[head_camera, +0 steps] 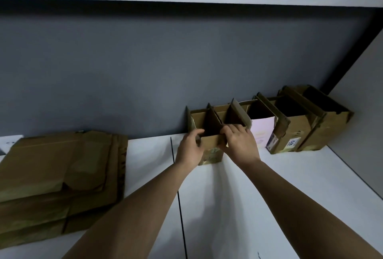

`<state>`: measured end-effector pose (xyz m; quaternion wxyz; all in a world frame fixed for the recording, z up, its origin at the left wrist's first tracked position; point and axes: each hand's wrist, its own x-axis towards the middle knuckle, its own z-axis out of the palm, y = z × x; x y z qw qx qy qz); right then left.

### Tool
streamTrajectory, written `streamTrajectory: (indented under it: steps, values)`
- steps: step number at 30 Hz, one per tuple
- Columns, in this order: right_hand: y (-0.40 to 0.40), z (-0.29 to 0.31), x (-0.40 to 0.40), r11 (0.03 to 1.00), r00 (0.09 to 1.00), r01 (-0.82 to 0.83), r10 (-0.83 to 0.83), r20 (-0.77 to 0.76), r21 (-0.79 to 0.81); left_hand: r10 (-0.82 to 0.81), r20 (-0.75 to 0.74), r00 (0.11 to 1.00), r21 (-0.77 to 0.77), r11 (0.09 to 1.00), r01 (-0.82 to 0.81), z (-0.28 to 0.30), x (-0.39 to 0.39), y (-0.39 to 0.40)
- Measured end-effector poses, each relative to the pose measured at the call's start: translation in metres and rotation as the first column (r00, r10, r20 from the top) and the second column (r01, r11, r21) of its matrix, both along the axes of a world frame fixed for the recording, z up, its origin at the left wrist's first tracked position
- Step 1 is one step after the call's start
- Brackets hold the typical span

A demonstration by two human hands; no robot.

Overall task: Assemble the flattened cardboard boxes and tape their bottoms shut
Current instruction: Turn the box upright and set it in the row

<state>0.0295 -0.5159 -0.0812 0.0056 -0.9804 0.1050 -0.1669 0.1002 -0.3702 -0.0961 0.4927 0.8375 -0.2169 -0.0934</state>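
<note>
1. Where the white surface (259, 186) meets the grey wall (145, 62), one row of upright open boxes (290, 128) stands; about five can be counted, though overlapping flaps blur the divisions.
2. Left hand (189, 149) and right hand (240, 142), two in all, each grip the near top edge of the leftmost box (211, 141), fingers curled over the rim.
3. That box opens upward; its lower front is partly hidden by both hands.
4. One stack of flattened boxes (60, 178) lies at left, cut off by the frame; count unclear.
5. Row axis runs left to right along the wall.
</note>
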Motion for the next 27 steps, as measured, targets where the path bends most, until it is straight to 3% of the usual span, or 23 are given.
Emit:
streamTrajectory:
  steps: [7,11,13,18,23,27]
  values:
    - [0.000,-0.005,-0.004,0.999,0.999,0.036,-0.036,-0.003,0.031,-0.058,-0.077,0.995,-0.015,0.998,0.057,-0.001,0.001,-0.006]
    - [0.009,0.004,-0.006,0.993,0.987,0.110,-0.115,-0.116,-0.049,-0.173,-0.245,0.954,-0.046,0.985,0.167,0.011,-0.007,-0.008]
    - [0.015,0.010,-0.011,0.989,0.973,0.145,-0.150,-0.176,-0.039,-0.184,-0.251,0.950,-0.030,0.983,0.182,0.024,-0.012,-0.002]
    - [0.041,0.052,-0.031,0.988,0.977,0.151,-0.144,-0.159,0.033,-0.014,0.131,0.991,0.308,0.951,-0.027,0.073,-0.023,0.045]
    - [0.089,0.110,-0.044,0.996,0.992,0.075,-0.080,-0.102,-0.051,-0.082,0.527,0.846,0.578,0.765,-0.285,0.135,-0.045,0.109]
    - [0.145,0.156,-0.044,0.999,0.999,0.005,-0.007,-0.044,-0.052,-0.136,0.615,0.776,0.632,0.674,-0.383,0.170,-0.052,0.166]
